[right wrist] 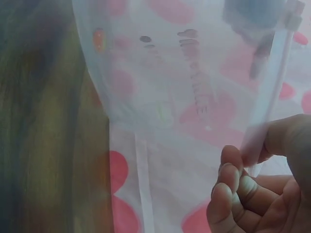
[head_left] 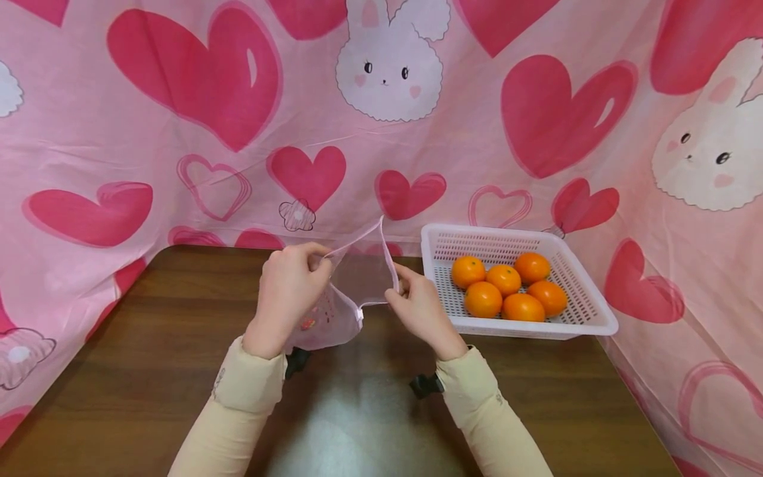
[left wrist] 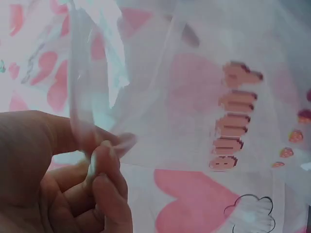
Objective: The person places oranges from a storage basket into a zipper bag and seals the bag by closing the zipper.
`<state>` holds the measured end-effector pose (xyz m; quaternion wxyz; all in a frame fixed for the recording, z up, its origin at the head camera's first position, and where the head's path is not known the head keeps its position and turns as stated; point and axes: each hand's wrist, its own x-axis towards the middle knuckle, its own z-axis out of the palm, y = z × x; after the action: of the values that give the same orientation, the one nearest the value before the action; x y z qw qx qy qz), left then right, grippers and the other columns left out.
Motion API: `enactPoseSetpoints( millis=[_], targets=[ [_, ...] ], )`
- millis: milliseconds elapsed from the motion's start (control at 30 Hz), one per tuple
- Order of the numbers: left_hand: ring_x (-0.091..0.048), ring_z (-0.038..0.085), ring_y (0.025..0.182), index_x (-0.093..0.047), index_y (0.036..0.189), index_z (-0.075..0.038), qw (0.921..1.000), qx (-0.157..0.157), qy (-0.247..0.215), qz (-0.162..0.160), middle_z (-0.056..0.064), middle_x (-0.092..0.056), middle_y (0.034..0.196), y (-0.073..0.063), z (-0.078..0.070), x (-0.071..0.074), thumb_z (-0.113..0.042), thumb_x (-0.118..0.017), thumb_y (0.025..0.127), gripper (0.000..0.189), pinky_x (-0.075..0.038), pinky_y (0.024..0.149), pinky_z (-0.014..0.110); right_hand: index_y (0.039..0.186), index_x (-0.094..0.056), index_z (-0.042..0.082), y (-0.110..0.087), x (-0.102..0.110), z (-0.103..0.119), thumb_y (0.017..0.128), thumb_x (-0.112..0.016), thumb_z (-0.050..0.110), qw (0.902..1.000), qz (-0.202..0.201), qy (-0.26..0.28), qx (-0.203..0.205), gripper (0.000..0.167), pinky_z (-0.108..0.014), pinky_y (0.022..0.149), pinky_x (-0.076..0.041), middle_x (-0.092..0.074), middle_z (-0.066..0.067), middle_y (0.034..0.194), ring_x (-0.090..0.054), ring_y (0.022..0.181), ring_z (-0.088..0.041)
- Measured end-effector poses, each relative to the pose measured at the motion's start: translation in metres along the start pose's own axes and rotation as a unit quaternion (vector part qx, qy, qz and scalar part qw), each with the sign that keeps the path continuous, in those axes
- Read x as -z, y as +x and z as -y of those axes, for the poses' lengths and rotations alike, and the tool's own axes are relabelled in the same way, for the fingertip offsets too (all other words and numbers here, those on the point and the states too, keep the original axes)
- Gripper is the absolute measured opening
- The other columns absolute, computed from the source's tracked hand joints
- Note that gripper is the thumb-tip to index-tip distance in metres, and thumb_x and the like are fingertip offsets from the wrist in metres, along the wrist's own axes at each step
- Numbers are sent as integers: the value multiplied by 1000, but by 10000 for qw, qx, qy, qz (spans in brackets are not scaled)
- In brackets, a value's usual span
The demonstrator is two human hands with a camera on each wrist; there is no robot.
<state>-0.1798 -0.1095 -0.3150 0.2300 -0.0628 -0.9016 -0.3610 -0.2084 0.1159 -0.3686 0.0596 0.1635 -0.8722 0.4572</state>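
Hands [head_left: 290, 286] [head_left: 420, 308] pinch a slanting bag [head_left: 326, 330], mouth upward.

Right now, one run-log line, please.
translucent bag: mouth open | left hand: pinches one side | right hand: pinches other side | orange fruits: six, in white basket

A thin, see-through pink bag [head_left: 334, 324] is held up over the brown tabletop [head_left: 346, 424], left of a white basket [head_left: 572, 278]. Its pink-edged mouth is stretched into a diamond, with a white slider [head_left: 360, 315] at the near corner. Pink lettering [left wrist: 235, 116] and small strawberries [left wrist: 296, 136] decorate its slack body.
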Motion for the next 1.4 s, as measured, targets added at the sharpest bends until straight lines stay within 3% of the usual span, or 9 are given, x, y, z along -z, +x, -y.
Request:
enactPoseSetpoints(
  millis=[167, 333, 467, 600, 767, 967, 1033, 1200, 1400],
  targets=[
    [-41, 21, 46, -79, 102, -5, 9976, -35, -12, -687, 3, -49, 55, 2, 4, 14, -9, -63, 93, 18, -35, 41, 36, 142, -58, 6, -4, 10, -3, 92, -65, 11, 9994, 268, 65, -199, 50, -30, 51, -48, -66, -3, 82, -58, 59, -21],
    [-44, 20, 46, -80, 107, -8, 9936, -311, -66, -1084, 4, -57, 59, 1, -1, 21, -9, -62, 93, 23, -36, 42, 36, 143, -57, 8, -6, 19, -3, 91, -67, 10, 9996, 240, 34, -149, 52, -28, 49, -44, -63, -3, 76, -53, 58, -23],
    [-52, 17, 52, -81, 101, -11, 9914, -754, 90, -1064, 2, -63, 67, -1, -9, 18, -15, -70, 92, 15, -42, 48, 37, 144, -55, 8, -8, 26, 5, 92, -66, 9, 9998, 12, 144, 110, 53, -28, 54, -45, -63, -1, 74, -52, 59, -21],
    [-53, 15, 53, -78, 94, -12, 9907, -1024, 120, -885, -1, -62, 67, -3, -21, 15, -17, -70, 92, 10, -43, 50, 37, 147, -53, 12, -10, 33, 17, 94, -66, 6, 9965, -419, 266, 671, 55, -28, 59, -47, -64, 0, 75, -54, 62, -19],
    [-44, 14, 46, -78, 110, -10, 9921, -1119, -193, -523, -4, -56, 60, -2, -36, 14, -9, -64, 91, 23, -39, 46, 34, 146, -57, 19, -12, 40, 32, 95, -65, 4, 9880, -880, 447, 1186, 53, -28, 60, -48, -63, 2, 75, -54, 63, -18],
    [-39, 16, 43, -75, 125, -12, 9909, -980, -909, 165, -3, -49, 55, 1, -44, 18, -9, -64, 95, 32, -35, 41, 32, 140, -64, 21, -12, 46, 37, 95, -61, 4, 9875, -937, 344, 1218, 49, -29, 59, -49, -59, 0, 75, -53, 63, -17],
    [-43, 17, 44, -76, 123, -15, 9895, -758, -1224, 111, -2, -53, 57, 4, -41, 23, -9, -62, 97, 30, -34, 40, 30, 138, -66, 21, -10, 48, 34, 95, -60, 3, 9891, -888, 315, 1128, 48, -29, 54, -47, -59, -1, 74, -52, 60, -18],
    [-55, 20, 50, -80, 115, -18, 9823, -196, -1803, -475, -1, -62, 62, 11, -34, 34, -11, -60, 99, 27, -31, 37, 27, 135, -68, 20, -7, 53, 25, 95, -59, 2, 9938, -757, 283, 762, 45, -29, 44, -42, -59, -3, 72, -50, 54, -21],
    [-52, 22, 47, -79, 116, -18, 9806, -142, -1934, -299, -1, -62, 62, 10, -32, 24, -13, -59, 99, 27, -31, 35, 29, 131, -69, 13, -6, 52, 20, 96, -69, 13, 9963, -518, 60, 681, 35, -29, 53, -45, -62, -2, 76, -53, 61, -20]
  ],
)
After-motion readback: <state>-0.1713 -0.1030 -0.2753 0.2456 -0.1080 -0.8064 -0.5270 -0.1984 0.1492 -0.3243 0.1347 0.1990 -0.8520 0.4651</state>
